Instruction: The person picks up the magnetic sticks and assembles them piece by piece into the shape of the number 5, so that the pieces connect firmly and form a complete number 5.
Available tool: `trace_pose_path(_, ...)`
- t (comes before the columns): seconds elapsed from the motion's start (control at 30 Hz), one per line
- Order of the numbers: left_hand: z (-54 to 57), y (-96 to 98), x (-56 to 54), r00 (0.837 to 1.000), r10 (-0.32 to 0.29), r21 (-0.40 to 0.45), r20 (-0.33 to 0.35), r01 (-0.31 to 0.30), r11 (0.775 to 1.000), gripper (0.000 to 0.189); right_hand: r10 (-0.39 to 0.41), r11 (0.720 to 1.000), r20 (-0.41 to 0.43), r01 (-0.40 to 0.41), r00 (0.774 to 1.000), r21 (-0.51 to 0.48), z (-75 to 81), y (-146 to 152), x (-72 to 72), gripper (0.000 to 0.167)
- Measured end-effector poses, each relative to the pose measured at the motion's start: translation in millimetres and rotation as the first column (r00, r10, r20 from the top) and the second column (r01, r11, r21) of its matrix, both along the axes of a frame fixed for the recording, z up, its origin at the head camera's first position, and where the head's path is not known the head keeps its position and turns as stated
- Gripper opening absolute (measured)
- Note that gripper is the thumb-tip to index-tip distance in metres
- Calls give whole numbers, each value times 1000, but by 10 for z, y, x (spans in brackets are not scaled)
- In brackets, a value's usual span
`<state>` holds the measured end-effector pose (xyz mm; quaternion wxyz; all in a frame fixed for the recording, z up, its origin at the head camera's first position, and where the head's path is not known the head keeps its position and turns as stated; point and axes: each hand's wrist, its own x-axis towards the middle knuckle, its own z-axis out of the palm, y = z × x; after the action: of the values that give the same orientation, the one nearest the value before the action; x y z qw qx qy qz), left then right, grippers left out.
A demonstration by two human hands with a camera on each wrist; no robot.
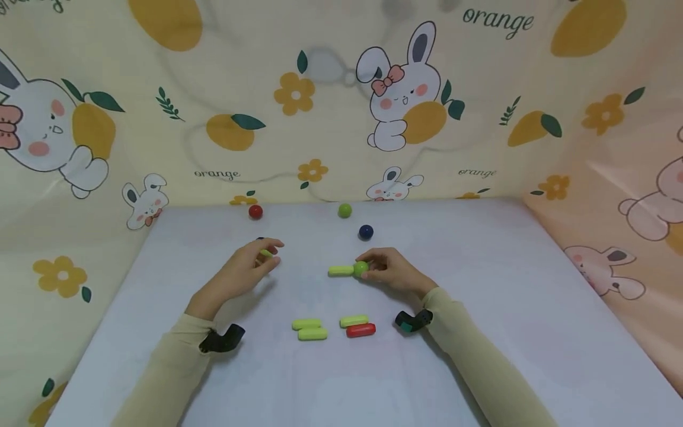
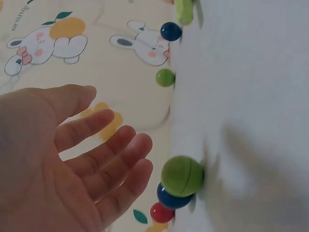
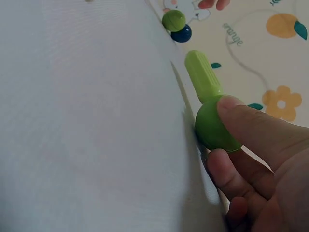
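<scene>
My right hand (image 1: 392, 270) pinches a green ball (image 1: 360, 269) between thumb and fingers. A ribbed light green stick (image 3: 202, 75) joins that ball and points left, away from the hand. My left hand (image 1: 248, 267) holds nothing, its fingers loosely spread. Near its fingertips sits another green ball (image 2: 182, 176), with a dark blue ball (image 2: 173, 196) just behind it. In the head view the left hand hides most of these two balls. Beyond them is a red ball (image 1: 255, 212).
Towards the front of the white table (image 1: 347, 385) lie two light green sticks (image 1: 312, 334) side by side. Right of them, another light green stick (image 1: 354, 321) lies against a red stick (image 1: 361, 330). A green ball (image 1: 345, 210) and a dark blue ball (image 1: 366, 232) stand towards the back.
</scene>
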<state>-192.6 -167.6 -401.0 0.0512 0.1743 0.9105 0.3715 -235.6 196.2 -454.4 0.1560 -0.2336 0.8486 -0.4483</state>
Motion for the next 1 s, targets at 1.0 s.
trace_pose_path(1.0,-229,-161,-115,996,87,-179,14,-83,980,39,-10,999,0,10,1000,-34,-19,6,34,33)
